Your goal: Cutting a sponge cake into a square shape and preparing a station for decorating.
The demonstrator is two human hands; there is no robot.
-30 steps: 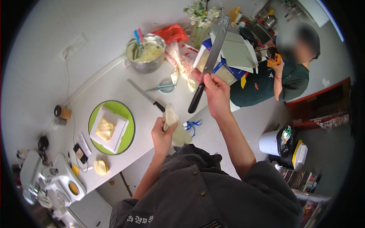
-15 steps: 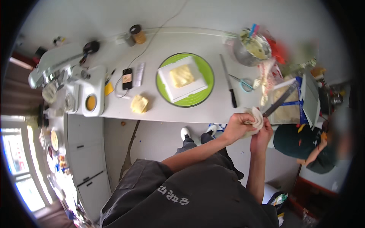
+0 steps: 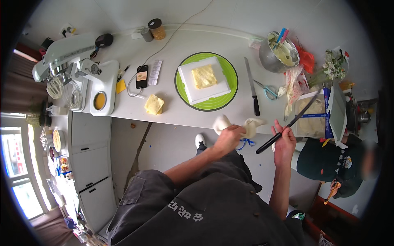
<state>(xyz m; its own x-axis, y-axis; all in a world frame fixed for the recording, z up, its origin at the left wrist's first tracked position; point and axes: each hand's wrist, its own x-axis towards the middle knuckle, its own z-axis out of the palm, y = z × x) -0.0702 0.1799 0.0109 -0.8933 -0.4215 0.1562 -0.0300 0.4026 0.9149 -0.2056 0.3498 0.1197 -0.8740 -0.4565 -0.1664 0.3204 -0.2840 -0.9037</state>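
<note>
My left hand [image 3: 228, 141] is closed on a white cloth [image 3: 251, 128], which bunches out on both sides of the fingers in front of the counter edge. In my right hand [image 3: 284, 144] rests a palette knife [image 3: 301, 114] by its black handle, the long blade slanting up and away to the right. Nothing joins cloth and blade now. Beyond the hands, a square pale-yellow cake piece [image 3: 204, 76] sits on a white square board [image 3: 188, 87], on a round green turntable [image 3: 232, 78]. Another yellow cake piece [image 3: 154, 104] lies left of it near the counter's front edge.
A black-handled long knife [image 3: 255, 104] and blue-handled scissors [image 3: 270, 92] lie right of the turntable. Further right are a steel bowl of cream [image 3: 266, 55], a piping bag [image 3: 293, 84] and a box [image 3: 312, 123]. A stand mixer [image 3: 74, 57] and phone [image 3: 141, 77] stand left. Another person [image 3: 324, 164] is at right.
My left hand has drawn the cloth left, off the palette knife. The blade, earlier partly wrapped, is now bare, and its handle shows in my right hand.
</note>
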